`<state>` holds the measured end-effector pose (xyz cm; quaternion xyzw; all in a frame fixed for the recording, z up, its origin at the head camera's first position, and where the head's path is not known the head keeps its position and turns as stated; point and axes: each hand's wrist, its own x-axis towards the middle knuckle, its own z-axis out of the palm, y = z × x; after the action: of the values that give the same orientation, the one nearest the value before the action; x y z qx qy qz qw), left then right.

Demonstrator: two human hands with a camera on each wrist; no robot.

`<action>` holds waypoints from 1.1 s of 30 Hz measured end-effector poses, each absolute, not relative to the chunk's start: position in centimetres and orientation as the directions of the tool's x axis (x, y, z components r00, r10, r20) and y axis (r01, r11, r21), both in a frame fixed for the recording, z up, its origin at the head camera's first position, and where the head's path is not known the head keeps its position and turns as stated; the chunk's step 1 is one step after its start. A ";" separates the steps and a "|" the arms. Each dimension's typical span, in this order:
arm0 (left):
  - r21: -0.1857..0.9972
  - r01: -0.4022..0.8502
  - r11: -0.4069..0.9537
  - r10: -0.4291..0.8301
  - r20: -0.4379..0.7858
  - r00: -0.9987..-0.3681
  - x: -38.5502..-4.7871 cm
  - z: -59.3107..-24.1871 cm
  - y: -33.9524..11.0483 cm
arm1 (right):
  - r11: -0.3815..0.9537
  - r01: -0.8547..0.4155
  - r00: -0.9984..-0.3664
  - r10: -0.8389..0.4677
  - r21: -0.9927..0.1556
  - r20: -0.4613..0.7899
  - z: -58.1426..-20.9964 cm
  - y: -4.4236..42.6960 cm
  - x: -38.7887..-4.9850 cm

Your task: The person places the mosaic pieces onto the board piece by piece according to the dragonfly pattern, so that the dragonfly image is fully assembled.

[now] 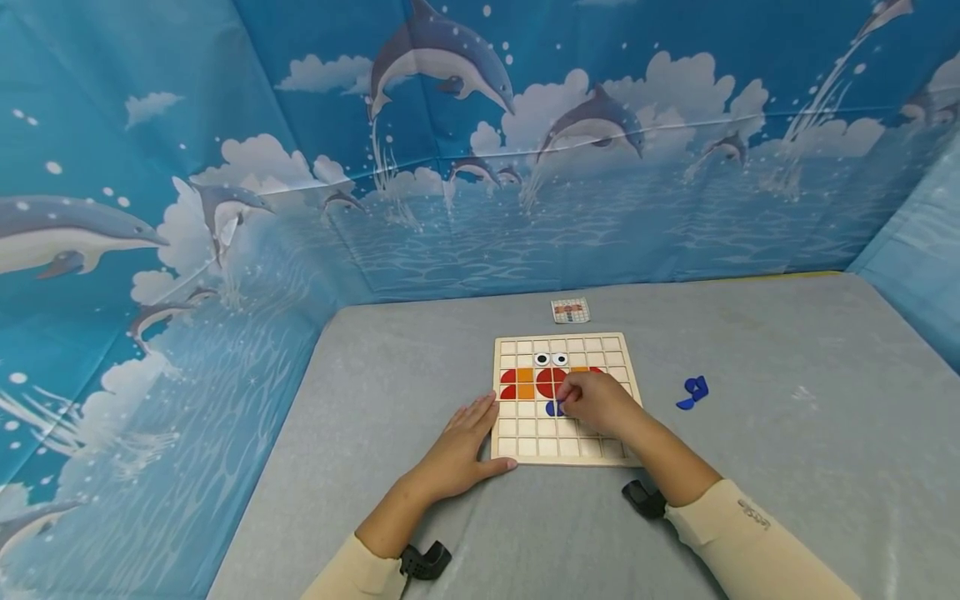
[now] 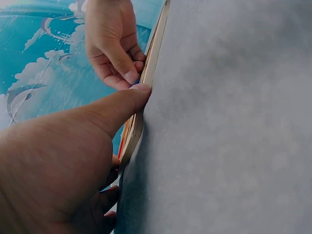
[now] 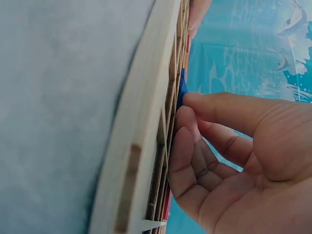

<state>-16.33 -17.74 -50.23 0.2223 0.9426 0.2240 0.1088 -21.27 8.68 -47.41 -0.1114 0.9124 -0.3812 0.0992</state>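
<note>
A wooden grid board (image 1: 525, 450) lies on the table with coloured pieces in its cells. My right hand (image 1: 598, 402) is over the middle of it, thumb and fingertip pinching a small blue piece (image 3: 182, 90). Just left of those fingertips, another blue piece (image 1: 551, 408) sits in a cell below the red circle (image 1: 546, 383). My left hand (image 1: 459, 457) rests along the board's left side, fingers straight, the thumb touching its front edge. Orange squares (image 1: 525, 383), red rounded pieces (image 1: 507, 384) and two eye pieces (image 1: 542, 359) fill other cells. My right hand covers part of the right side.
Several loose blue pieces (image 1: 692, 392) lie on the grey table (image 1: 787, 467) right of the board. Behind the board is a small pattern card (image 1: 570, 311). A curtain printed with dolphins (image 1: 442, 242) stands around the table's back and sides.
</note>
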 end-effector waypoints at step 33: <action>0.462 0.368 0.807 0.464 -0.109 -0.879 -16.4 -50.3 -17.7 | 0.638 -0.112 -0.969 -0.239 -0.762 -0.058 -43.4 11.8 -21.6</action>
<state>-16.41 -17.65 -50.29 0.2204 0.9441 0.2194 0.1091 -21.57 11.78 -43.43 -0.0971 0.9018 -0.4140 0.0768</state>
